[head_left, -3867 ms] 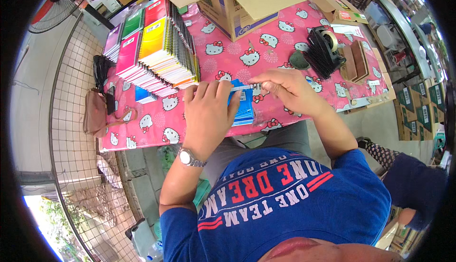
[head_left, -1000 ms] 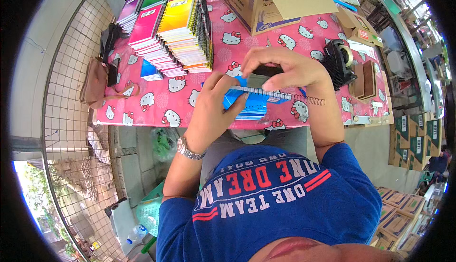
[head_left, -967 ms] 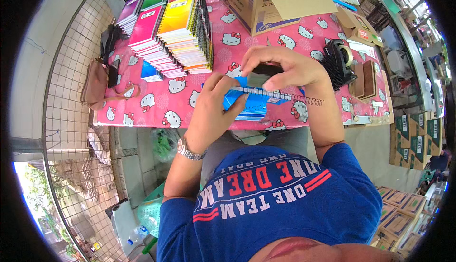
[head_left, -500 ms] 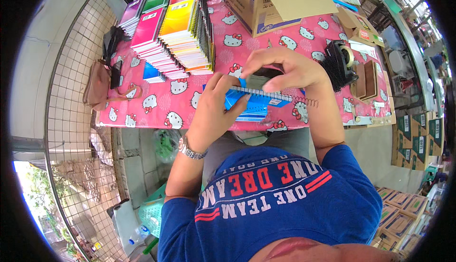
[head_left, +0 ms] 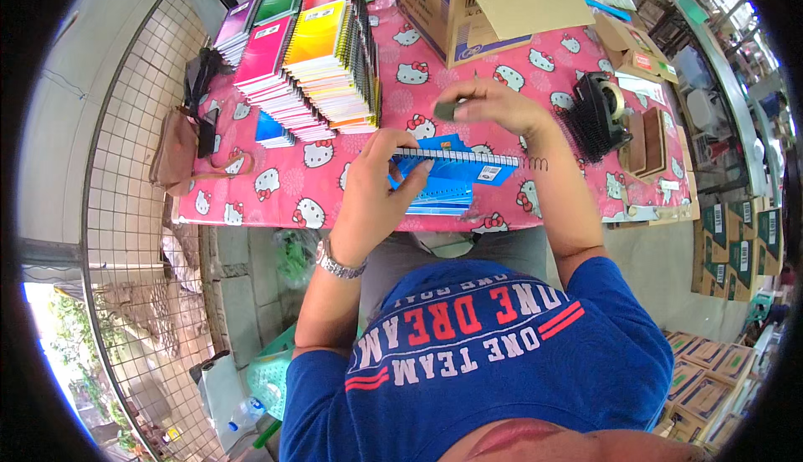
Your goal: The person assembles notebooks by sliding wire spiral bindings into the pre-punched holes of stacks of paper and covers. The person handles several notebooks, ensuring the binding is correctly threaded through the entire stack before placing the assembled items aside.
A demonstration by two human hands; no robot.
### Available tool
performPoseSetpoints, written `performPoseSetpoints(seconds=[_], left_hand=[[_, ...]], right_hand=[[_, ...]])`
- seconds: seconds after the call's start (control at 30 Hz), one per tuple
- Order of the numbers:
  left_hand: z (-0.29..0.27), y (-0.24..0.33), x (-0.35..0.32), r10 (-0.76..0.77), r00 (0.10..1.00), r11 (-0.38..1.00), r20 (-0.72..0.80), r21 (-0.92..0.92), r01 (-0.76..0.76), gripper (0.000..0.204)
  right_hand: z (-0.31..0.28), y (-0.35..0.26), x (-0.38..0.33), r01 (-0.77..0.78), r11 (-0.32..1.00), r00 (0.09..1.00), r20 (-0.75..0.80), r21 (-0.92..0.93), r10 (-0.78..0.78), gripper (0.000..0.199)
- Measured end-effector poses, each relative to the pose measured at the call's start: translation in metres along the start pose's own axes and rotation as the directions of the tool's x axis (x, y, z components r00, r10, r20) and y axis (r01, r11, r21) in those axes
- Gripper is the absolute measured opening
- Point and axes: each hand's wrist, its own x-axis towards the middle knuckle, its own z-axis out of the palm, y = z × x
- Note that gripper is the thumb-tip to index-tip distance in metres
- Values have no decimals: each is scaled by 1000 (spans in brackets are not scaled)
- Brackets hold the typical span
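Observation:
My left hand (head_left: 375, 184) grips the left part of a blue spiral notebook (head_left: 493, 174), its bound edge facing up and its cover hanging toward me. A length of wire coil (head_left: 535, 163) juts out past the right end of the binding. Above the notebook, apart from it, my right hand (head_left: 495, 110) is closed around a small dark object (head_left: 446, 110) whose kind I cannot make out. Beneath the held notebook, more blue notebooks (head_left: 441, 203) lie at the table's near edge.
Tall stacks of coloured spiral notebooks (head_left: 314, 43) stand at the far left of the pink-covered table (head_left: 276, 202). An open cardboard box (head_left: 468, 23) sits at the back. On the right are a black tape dispenser (head_left: 595, 115) and a brown block (head_left: 648, 144). A brown bag (head_left: 174, 156) rests at the left edge.
My right hand has moved up and away from the binding, and the dark object now shows in its fingers. The notebook has become more level, still in my left hand.

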Motion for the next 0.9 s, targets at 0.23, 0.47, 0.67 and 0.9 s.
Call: performPoseSetpoints(seconds=[0.23, 0.47, 0.67, 0.9], left_hand=[[-1, -13, -10, -68, 982, 996, -177, -75, 56, 14], [11, -23, -16, -32, 966, 999, -258, 2, 34, 17], [4, -25, -10, -50, 981, 999, -188, 10, 53, 21], [12, -25, -9, 39, 938, 998, -343, -40, -56, 16]], right_hand=[[-25, 196, -26, -173, 527, 831, -411, -832, -375, 54], [4, 196, -139, -419, 263, 776, -493, -869, -393, 54], [-24, 200, -160, -453, 459, 734, -612, -765, -296, 33], [41, 40, -106, 583, 812, 136, -989, 26, -66, 30]])
